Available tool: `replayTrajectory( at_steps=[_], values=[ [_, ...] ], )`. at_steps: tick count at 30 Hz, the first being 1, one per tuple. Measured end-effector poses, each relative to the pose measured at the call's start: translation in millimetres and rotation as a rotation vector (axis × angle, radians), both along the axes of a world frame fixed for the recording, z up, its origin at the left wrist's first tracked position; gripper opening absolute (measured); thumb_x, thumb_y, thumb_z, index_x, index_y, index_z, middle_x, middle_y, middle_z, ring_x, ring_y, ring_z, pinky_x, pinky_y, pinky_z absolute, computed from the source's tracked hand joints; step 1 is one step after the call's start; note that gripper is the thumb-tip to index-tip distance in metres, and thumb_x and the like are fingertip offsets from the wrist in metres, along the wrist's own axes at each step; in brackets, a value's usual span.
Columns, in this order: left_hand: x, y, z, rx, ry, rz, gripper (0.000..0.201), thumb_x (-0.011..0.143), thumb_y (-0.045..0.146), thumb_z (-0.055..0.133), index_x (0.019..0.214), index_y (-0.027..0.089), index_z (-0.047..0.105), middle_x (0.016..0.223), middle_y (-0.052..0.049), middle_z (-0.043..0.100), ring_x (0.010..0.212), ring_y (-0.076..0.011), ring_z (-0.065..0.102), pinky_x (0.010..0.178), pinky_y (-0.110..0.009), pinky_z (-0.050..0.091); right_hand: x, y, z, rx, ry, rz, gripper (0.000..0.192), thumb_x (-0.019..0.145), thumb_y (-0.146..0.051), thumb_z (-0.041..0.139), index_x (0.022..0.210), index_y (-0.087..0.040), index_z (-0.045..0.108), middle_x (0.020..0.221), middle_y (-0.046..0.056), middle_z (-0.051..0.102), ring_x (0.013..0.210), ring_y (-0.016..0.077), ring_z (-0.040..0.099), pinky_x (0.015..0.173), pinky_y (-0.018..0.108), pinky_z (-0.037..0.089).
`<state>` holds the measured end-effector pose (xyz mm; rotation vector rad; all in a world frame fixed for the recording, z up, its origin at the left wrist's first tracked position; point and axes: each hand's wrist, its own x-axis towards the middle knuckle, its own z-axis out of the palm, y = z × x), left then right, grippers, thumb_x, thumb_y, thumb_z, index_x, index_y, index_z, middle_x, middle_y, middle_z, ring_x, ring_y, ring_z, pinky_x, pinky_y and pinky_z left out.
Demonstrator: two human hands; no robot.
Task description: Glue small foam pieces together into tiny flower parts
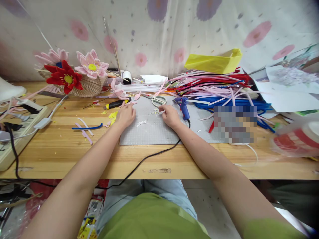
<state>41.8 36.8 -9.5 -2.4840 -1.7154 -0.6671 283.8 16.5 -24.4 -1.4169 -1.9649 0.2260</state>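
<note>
The table (62, 152) carried a grey cutting mat (154, 131). The left hand (125, 115) lay flat on the mat's left edge, fingers relaxed, touching a pink petal piece (129, 103). The right hand (169, 115) pinched thin pale strands (155, 112), just beside the blue glue gun (183, 107) and scissors (158, 100).

Bright, even light; soft shadows, edges bowed and blurred.

I see my left hand (125, 115) flat on the grey cutting mat (149, 131), my right hand (170, 115) just beside the blue glue gun (183, 107) on the wooden worktop (74, 149).
</note>
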Motion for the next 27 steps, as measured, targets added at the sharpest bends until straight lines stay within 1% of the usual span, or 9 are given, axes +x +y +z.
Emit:
replayTrajectory(
  at_steps=[3, 6, 9, 11, 15, 18, 21, 25, 27],
  values=[
    [-19, -11, 9.8, 0.148, -0.097, 0.098, 0.034, 0.088, 0.025, 0.029, 0.098, 0.019, 0.062, 0.093, -0.008, 0.069, 0.095, -0.0211, 0.063, 0.112, -0.046, 0.024, -1, -2, 2.7, 0.015, 0.004, -0.018, 0.041, 0.068, -0.003, 0.04, 0.097, -0.021, 0.062, 0.094, 0.006, 0.069, 0.098, 0.0236, 0.059, 0.09, 0.042, 0.046],
    [-27, -17, 19.8, 0.212, -0.146, 0.14, 0.033, 0.088, 0.024, 0.03, 0.097, 0.021, 0.061, 0.09, -0.005, 0.069, 0.095, -0.0192, 0.062, 0.112, -0.044, 0.025, -3, -4, 5.9, 0.026, -0.003, -0.028, 0.038, 0.069, -0.003, 0.039, 0.094, -0.02, 0.063, 0.092, 0.006, 0.07, 0.096, 0.0233, 0.059, 0.088, 0.04, 0.046],
    [-19, -17, 19.3, 0.106, -0.103, 0.042, 0.037, 0.088, 0.025, 0.031, 0.115, 0.018, 0.056, 0.107, -0.007, 0.068, 0.111, -0.0191, 0.056, 0.113, -0.043, 0.024, -5, -5, 7.3, 0.029, -0.013, -0.032, 0.037, 0.069, -0.003, 0.04, 0.091, -0.02, 0.063, 0.09, 0.006, 0.07, 0.094, 0.0232, 0.06, 0.087, 0.039, 0.046],
    [-8, -14, 12.5, 0.007, -0.006, -0.065, 0.04, 0.089, 0.026, 0.031, 0.123, 0.018, 0.051, 0.126, -0.008, 0.06, 0.129, -0.0197, 0.043, 0.115, -0.045, 0.017, -6, -6, 6.6, 0.028, -0.019, -0.038, 0.037, 0.068, -0.002, 0.04, 0.09, -0.021, 0.063, 0.09, 0.006, 0.07, 0.094, 0.0233, 0.06, 0.087, 0.039, 0.046],
    [4, -9, -2.6, -0.078, 0.081, -0.067, 0.043, 0.091, 0.032, 0.029, 0.123, 0.016, 0.051, 0.131, -0.011, 0.056, 0.134, -0.0224, 0.038, 0.116, -0.051, 0.012, -3, -4, 3.4, 0.048, -0.015, -0.049, 0.037, 0.067, -0.001, 0.04, 0.089, -0.021, 0.062, 0.089, 0.004, 0.07, 0.094, 0.0231, 0.06, 0.087, 0.038, 0.046],
    [-2, -12, -4.8, -0.036, 0.036, -0.055, 0.041, 0.091, 0.03, 0.026, 0.114, 0.017, 0.058, 0.12, -0.01, 0.063, 0.121, -0.0212, 0.051, 0.116, -0.05, 0.017, 0, -3, 1.7, 0.07, 0.0, -0.06, 0.037, 0.067, -0.001, 0.039, 0.088, -0.022, 0.062, 0.087, 0.004, 0.07, 0.092, 0.0227, 0.06, 0.086, 0.037, 0.046],
    [-16, -21, -1.0, 0.003, -0.013, -0.092, 0.039, 0.089, 0.03, 0.028, 0.103, 0.019, 0.063, 0.096, -0.005, 0.071, 0.102, -0.0189, 0.062, 0.115, -0.047, 0.022, 1, -3, 1.3, 0.093, 0.017, -0.066, 0.036, 0.067, -0.002, 0.039, 0.087, -0.021, 0.062, 0.085, 0.004, 0.07, 0.089, 0.022, 0.06, 0.084, 0.036, 0.046],
    [-36, -33, 5.2, 0.079, -0.035, -0.055, 0.039, 0.088, 0.031, 0.028, 0.082, 0.021, 0.066, 0.077, -0.003, 0.07, 0.085, -0.0179, 0.065, 0.11, -0.045, 0.032, 0, -3, 1.2, 0.108, 0.027, -0.062, 0.035, 0.068, -0.002, 0.039, 0.086, -0.02, 0.063, 0.083, 0.004, 0.07, 0.088, 0.0218, 0.06, 0.083, 0.036, 0.046],
    [-39, -37, 8.0, 0.103, -0.056, -0.026, 0.039, 0.088, 0.031, 0.028, 0.083, 0.02, 0.065, 0.077, -0.004, 0.07, 0.085, -0.018, 0.064, 0.108, -0.044, 0.034, -2, -3, 1.0, 0.098, 0.013, -0.062, 0.035, 0.068, -0.003, 0.039, 0.085, -0.021, 0.063, 0.083, 0.004, 0.069, 0.088, 0.0219, 0.06, 0.084, 0.036, 0.045]
  ],
)
